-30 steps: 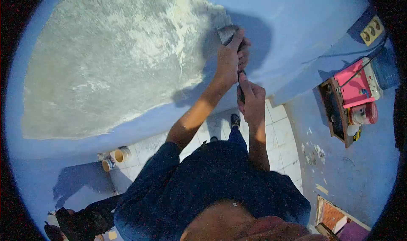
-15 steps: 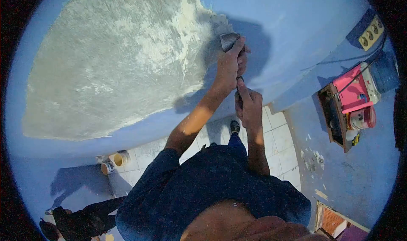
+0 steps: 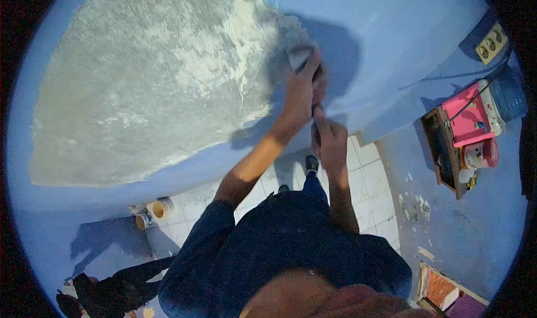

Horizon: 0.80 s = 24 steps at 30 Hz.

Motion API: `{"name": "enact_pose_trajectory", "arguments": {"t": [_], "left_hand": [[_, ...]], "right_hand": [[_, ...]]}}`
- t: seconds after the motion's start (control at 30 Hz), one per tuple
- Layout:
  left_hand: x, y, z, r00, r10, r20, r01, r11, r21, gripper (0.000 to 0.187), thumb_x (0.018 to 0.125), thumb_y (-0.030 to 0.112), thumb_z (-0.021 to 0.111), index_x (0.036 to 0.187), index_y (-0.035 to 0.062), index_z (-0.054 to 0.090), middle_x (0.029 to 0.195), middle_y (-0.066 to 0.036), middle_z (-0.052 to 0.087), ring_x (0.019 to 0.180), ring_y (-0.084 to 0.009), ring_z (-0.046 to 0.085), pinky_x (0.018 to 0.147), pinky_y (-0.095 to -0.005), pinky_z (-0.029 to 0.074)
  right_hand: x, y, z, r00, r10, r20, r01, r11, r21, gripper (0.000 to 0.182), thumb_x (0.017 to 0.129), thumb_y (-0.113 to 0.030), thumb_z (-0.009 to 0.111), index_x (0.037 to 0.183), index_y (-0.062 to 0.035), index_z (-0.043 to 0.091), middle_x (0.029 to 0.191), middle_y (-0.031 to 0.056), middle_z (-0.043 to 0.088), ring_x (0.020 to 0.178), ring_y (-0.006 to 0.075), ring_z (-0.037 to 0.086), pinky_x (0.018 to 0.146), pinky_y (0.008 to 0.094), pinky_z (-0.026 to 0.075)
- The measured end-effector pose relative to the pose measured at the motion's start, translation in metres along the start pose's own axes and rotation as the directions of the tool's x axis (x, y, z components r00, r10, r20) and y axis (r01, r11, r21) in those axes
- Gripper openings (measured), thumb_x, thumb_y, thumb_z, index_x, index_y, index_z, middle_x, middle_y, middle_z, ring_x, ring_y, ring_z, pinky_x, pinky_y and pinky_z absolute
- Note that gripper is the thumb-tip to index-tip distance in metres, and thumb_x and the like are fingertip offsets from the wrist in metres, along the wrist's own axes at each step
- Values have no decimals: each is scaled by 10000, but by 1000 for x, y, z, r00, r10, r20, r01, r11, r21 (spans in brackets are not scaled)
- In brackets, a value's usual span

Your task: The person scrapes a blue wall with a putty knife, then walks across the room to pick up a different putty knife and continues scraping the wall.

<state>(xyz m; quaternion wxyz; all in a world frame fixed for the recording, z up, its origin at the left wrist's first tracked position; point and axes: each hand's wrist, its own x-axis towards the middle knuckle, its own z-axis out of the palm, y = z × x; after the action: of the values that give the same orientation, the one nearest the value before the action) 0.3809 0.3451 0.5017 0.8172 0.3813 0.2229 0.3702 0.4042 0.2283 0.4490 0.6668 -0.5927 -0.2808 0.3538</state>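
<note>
A scraper (image 3: 300, 57) with a grey metal blade, blurred by motion, lies against the wall at the right edge of a bare grey plaster patch (image 3: 145, 94). My left hand (image 3: 306, 86) is closed around the tool just below the blade. Lower down, my right hand (image 3: 332, 142) is wrapped round the dark handle, its thumb pointing up along it. Most of the handle is hidden by my fingers. Blue paint (image 3: 386, 33) surrounds the patch, and my shadow falls over the part around the blade.
To the right, a wooden wall shelf (image 3: 442, 156) carries a pink item (image 3: 469, 117) and a tub (image 3: 480, 153), below a power socket strip (image 3: 491, 43). Two buckets (image 3: 162, 208) stand on the tiled floor (image 3: 363, 178). Another person (image 3: 114, 290) in dark clothes is at lower left.
The scraper blade and my left hand have become blurred with a small movement. Both hands keep their grip on the tool, and the whole view has shifted slightly.
</note>
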Motion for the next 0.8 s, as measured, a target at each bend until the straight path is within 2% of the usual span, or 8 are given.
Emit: {"name": "enact_pose_trajectory", "arguments": {"t": [0.17, 0.23, 0.3, 0.37, 0.43, 0.57, 0.7, 0.8], "left_hand": [[-9, -18, -9, 996, -89, 28, 91, 991, -98, 291, 896, 321, 576, 742, 81, 518, 480, 47, 352, 347, -51, 278, 325, -224, 192], [5, -18, 4, 988, 88, -124, -88, 996, 4, 296, 896, 321, 575, 727, 87, 510, 482, 49, 353, 346, -52, 278, 325, -223, 187], [-2, -15, 7, 988, 82, -128, -80, 997, 22, 299, 895, 321, 576, 717, 90, 508, 483, 52, 358, 346, -51, 280, 327, -222, 189], [-4, -4, 5, 998, -52, 40, 54, 997, -53, 301, 893, 322, 579, 711, 92, 511, 483, 54, 367, 348, -49, 285, 331, -221, 197], [-16, -29, -13, 996, -91, -25, 89, 993, -74, 297, 893, 314, 577, 709, 88, 520, 482, 58, 367, 349, -47, 284, 333, -222, 193], [-4, 4, 6, 997, 68, 27, -70, 995, 64, 304, 901, 321, 564, 707, 90, 521, 480, 57, 363, 349, -46, 281, 336, -226, 187], [-14, -25, -11, 999, 18, 29, -16, 998, -61, 376, 919, 392, 530, 707, 82, 517, 477, 57, 352, 366, -46, 281, 347, -225, 190], [-5, -13, -6, 996, 89, 30, -91, 992, 86, 400, 919, 423, 518, 740, 66, 537, 492, 55, 357, 379, -46, 283, 352, -225, 190]], "right_hand": [[-14, 13, -3, 999, 19, -40, -18, 1000, 6, 485, 948, -339, 506, 554, -57, 507, 466, -14, 432, 417, 63, 377, 394, 266, 287], [-2, 4, 4, 999, -14, -51, 13, 1000, -17, 486, 946, -352, 508, 551, -70, 490, 467, -22, 420, 397, 54, 355, 375, 253, 264], [-4, -8, 7, 997, -45, -61, 44, 999, -11, 489, 943, -377, 508, 545, -97, 460, 451, -39, 378, 355, 42, 309, 337, 234, 213], [-6, -1, 0, 997, -53, -64, 53, 999, 8, 493, 939, -377, 515, 538, -97, 454, 449, -39, 376, 356, 47, 307, 341, 239, 217], [-15, 14, -1, 996, -32, -85, 30, 999, -18, 494, 940, -374, 513, 536, -98, 451, 448, -41, 374, 356, 47, 306, 343, 235, 213], [-8, 8, -2, 998, -22, -51, 18, 998, -63, 478, 943, -345, 516, 566, -52, 507, 477, -21, 426, 425, 62, 368, 404, 261, 281], [-14, 13, -5, 998, 40, -50, -42, 998, -41, 489, 942, -355, 515, 552, -61, 487, 461, -25, 401, 401, 63, 346, 386, 263, 256], [1, 5, 2, 993, -106, -49, 103, 993, -63, 486, 946, -361, 506, 545, -88, 475, 449, -39, 376, 356, 45, 289, 342, 241, 201]]}}
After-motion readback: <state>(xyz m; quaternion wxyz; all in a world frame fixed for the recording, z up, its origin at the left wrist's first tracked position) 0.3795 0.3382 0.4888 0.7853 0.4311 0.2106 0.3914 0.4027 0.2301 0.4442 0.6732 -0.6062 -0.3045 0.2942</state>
